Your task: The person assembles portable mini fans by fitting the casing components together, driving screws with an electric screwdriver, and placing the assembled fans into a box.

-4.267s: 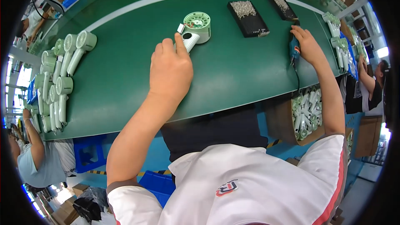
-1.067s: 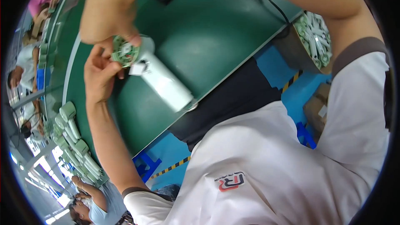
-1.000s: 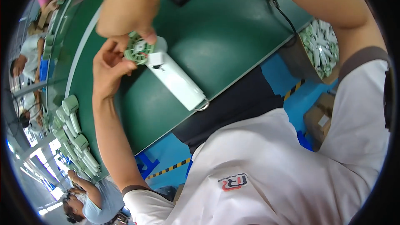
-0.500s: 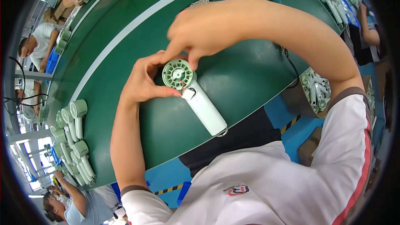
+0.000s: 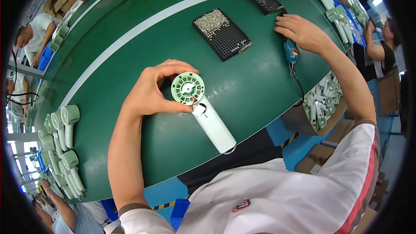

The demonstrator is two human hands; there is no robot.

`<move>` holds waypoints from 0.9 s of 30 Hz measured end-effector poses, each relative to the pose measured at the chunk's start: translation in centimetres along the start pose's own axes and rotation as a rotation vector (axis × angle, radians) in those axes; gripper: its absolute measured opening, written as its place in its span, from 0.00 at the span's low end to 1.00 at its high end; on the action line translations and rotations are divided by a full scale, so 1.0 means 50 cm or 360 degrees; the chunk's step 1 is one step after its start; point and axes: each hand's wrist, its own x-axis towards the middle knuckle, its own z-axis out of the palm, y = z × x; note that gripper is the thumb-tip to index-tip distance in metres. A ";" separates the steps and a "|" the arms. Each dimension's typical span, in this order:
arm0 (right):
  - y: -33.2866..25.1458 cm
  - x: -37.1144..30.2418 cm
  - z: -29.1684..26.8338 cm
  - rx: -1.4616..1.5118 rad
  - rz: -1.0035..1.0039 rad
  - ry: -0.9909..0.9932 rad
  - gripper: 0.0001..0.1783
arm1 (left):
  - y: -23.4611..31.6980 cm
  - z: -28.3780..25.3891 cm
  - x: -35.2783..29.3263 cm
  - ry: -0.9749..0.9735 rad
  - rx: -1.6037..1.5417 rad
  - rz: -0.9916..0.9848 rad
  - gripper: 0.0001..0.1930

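I have the handheld fan (image 5: 215, 129) at the middle of the bench (image 5: 268, 82), its round green slotted head turned up toward me and its white handle slanting down to the right, so that the metal ring (image 5: 230, 151) at its end comes to the near edge. At the joint I see thin red wires (image 5: 194, 99) and a small white block (image 5: 199, 110) lying against the top of the handle. My left hand (image 5: 158, 90) is curled in a wide C around the left side of the head, fingers at the far side and thumb at the near side, holding it. Toward the right edge, my right hand (image 5: 303, 34) lies over the dark front end of a blue power screwdriver (image 5: 291, 51); its fingers are together and only slightly bent, and I cannot tell how firmly they close on the tool. A black cable (image 5: 300, 89) runs from it toward the near edge. Beyond the fan I find 2 black trays (image 5: 221, 34) of small silver screws, 1 nearer the middle and 1 farther back. Finished-looking fans (image 5: 69, 123) cluster along the left edge, and more green-and-white units (image 5: 340, 19) lie by the far right corner. Below the near edge, at the right, stands a box (image 5: 299, 120) of white and green parts.
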 end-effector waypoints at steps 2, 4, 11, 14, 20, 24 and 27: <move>0.008 -0.013 0.000 0.0026 -0.0049 0.0014 0.28 | 0.001 0.002 0.000 0.0007 0.0019 0.0007 0.36; 0.000 -0.025 -0.012 0.0357 0.0149 0.0305 0.29 | -0.001 0.005 -0.001 0.0022 0.0066 0.0049 0.35; -0.076 0.131 -0.063 0.1666 0.0585 0.2224 0.30 | 0.011 0.030 0.024 0.0072 0.0147 -0.0098 0.38; -0.083 0.231 -0.124 0.2501 0.0691 0.2410 0.19 | -0.002 0.038 0.020 0.0149 0.0131 -0.0030 0.35; -0.168 0.306 -0.182 0.2597 0.1059 0.2160 0.14 | 0.006 0.037 0.031 0.0126 0.0256 0.0016 0.35; -0.175 0.309 -0.138 0.2785 0.0025 0.2306 0.13 | 0.005 0.033 0.037 0.0112 0.0284 0.0061 0.34; -0.202 0.305 -0.157 0.2589 0.0998 0.2130 0.13 | 0.004 0.033 0.032 0.0130 0.0239 0.0052 0.35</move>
